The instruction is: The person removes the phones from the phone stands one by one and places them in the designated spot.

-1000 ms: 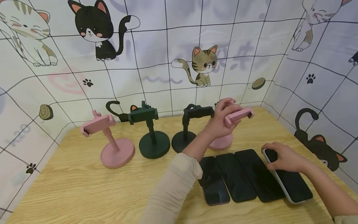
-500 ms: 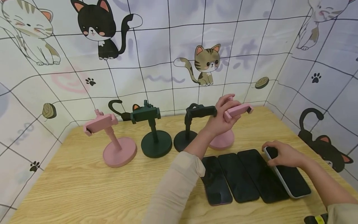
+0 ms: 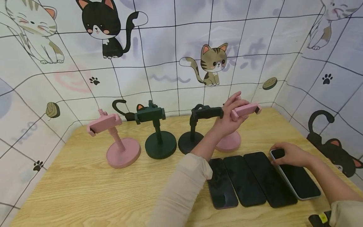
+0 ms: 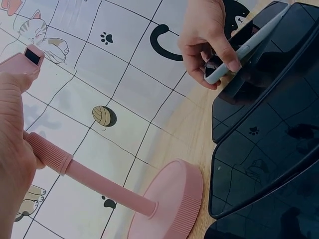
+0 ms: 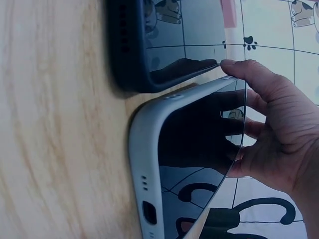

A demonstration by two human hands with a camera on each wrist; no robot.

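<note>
My left hand (image 3: 228,118) grips the pink phone stand (image 3: 229,141) at its upper part, beside the holder (image 3: 246,110). In the left wrist view the stand's pink base (image 4: 172,199) rests on the table and its stem leans. Over on the right, my right hand (image 3: 292,154) holds the far end of a white-cased phone (image 3: 302,181), thumb on the near side edge, fingers at the other side. That phone looks tilted, its held end raised and its port end low in the right wrist view. A dark phone (image 3: 270,179) lies right beside it.
Two more dark phones (image 3: 245,181) (image 3: 222,186) lie to the left in the row. A black stand (image 3: 193,138), a green stand (image 3: 160,145) and another pink stand (image 3: 123,153) line the back. A cat-print cloth (image 3: 158,63) surrounds the wooden table (image 3: 113,195).
The head view has shifted slightly, so things sit further right. The white-cased phone's near end has moved a little away from the front. Both hands keep their holds.
</note>
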